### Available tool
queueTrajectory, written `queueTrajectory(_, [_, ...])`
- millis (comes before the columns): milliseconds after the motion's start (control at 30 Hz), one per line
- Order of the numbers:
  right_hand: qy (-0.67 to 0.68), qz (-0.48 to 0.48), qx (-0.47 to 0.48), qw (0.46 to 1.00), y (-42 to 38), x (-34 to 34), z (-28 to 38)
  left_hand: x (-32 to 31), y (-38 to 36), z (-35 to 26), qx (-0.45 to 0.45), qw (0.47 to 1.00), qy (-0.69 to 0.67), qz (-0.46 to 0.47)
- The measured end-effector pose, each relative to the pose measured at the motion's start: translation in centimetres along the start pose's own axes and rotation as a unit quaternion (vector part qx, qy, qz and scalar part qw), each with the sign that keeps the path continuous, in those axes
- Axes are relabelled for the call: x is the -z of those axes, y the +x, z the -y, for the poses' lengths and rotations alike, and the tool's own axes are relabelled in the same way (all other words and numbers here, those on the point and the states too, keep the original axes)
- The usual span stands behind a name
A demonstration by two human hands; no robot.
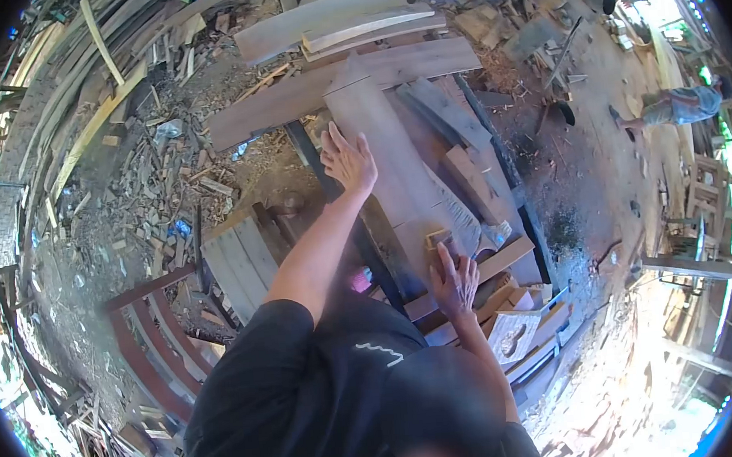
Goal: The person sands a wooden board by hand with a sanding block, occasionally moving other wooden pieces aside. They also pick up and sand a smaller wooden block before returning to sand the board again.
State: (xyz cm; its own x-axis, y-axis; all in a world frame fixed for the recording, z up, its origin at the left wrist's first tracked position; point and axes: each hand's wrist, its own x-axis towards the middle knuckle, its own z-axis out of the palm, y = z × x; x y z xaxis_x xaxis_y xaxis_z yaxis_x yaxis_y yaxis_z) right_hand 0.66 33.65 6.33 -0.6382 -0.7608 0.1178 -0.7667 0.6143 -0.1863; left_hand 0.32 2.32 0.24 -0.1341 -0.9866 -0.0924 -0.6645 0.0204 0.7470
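A long, pale wooden board (376, 133) lies lengthwise before me on a dark-framed workbench. My left hand (348, 161) is at the board's left edge, fingers spread, with nothing in it. Near the board's closer end, my right hand (456, 283) grips a small brown wooden block (439, 240) with a yellowish front edge. The block rests on the wood, and its rear part is hidden under the fingers. Just beyond the block lies a brush-like piece with a pale, ragged edge (463, 221).
Wood offcuts (470, 182) lie along the bench's right side, and more pieces (516, 333) are stacked near my right arm. Wide planks (316, 26) lie across the far end. A slatted reddish frame (155, 339) stands left. Scraps cover the ground; another person (683, 106) is far right.
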Motion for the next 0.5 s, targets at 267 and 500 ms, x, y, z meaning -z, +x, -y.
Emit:
queueTrajectory(267, [0.031, -0.021, 0.093, 0.995, 16.9, -4.5, 6.8, -2.3, 0.2, 3.0, -0.108, 0.989, -0.022, -0.098])
queueTrajectory(500, [0.070, 0.005, 0.097, 0.993, 20.9, -4.6, 8.2, 2.3, -0.2, -1.0, -0.201, 0.971, 0.052, -0.117])
